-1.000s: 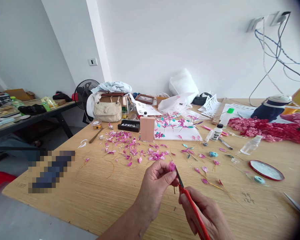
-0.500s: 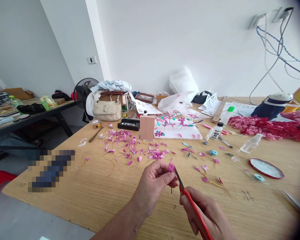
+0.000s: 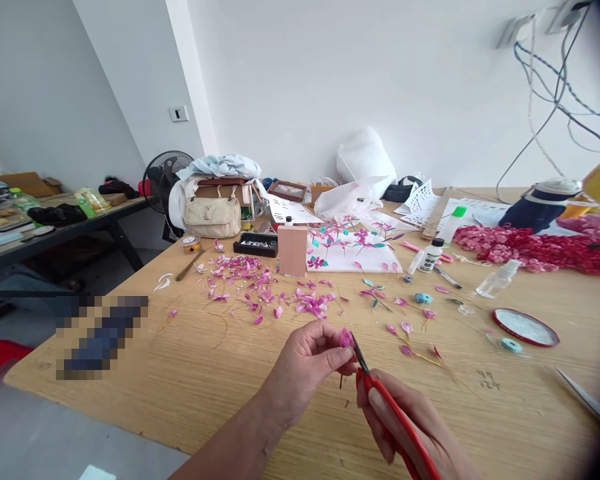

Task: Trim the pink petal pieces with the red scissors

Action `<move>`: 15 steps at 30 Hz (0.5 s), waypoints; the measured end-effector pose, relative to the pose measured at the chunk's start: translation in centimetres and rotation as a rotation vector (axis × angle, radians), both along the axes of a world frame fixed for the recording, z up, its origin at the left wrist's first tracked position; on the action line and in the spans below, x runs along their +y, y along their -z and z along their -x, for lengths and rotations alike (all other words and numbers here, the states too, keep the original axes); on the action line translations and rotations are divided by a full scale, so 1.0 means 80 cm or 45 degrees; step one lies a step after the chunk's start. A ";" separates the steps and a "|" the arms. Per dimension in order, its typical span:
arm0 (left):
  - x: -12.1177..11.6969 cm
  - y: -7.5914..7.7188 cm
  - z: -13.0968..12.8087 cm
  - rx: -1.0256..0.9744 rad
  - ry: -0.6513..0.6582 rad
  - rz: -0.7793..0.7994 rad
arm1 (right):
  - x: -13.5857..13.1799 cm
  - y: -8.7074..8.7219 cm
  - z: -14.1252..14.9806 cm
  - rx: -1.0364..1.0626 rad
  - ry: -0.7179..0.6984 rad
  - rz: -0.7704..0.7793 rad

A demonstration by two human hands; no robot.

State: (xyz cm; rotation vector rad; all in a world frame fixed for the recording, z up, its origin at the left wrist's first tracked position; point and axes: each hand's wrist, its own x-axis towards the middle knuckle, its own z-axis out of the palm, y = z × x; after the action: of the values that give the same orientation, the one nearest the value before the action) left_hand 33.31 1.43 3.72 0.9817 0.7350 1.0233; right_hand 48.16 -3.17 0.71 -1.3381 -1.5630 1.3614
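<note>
Between the thumb and fingers of my left hand (image 3: 313, 357) is a small magenta petal (image 3: 347, 338), pinched above the table. My right hand (image 3: 405, 413) is wrapped round the handles of red-handled scissors (image 3: 390, 407). The dark blades point up and away, their tips at the petal's right edge; whether they touch it I cannot tell. Beyond my hands many loose pink petals (image 3: 250, 270) are scattered on the table. To the right lie several petals on yellow stems (image 3: 420, 357).
A wooden block (image 3: 293, 251) stands behind the petals, beside white paper (image 3: 350, 263) with pink and teal flowers. At right are a black-capped bottle (image 3: 431, 256), a spray bottle (image 3: 500, 279), a red-rimmed round dish (image 3: 525, 327), a teal spool (image 3: 511, 345) and a metal blade (image 3: 583, 393).
The scissors' handles have swung slightly right and down, while the tips stay by the petal. My left hand keeps its pinch. The whole view has shifted slightly.
</note>
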 end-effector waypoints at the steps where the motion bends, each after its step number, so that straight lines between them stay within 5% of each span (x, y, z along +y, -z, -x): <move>1: 0.000 0.000 0.000 -0.001 0.004 0.002 | 0.000 0.001 0.000 0.014 0.002 0.011; 15: 0.001 0.002 -0.002 -0.021 -0.050 -0.029 | -0.002 0.001 -0.001 -0.066 -0.017 -0.028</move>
State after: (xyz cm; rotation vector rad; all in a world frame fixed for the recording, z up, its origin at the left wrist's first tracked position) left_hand 33.46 1.52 3.56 0.9808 0.7328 1.0749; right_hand 48.21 -3.32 0.66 -1.3618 -1.6194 1.3239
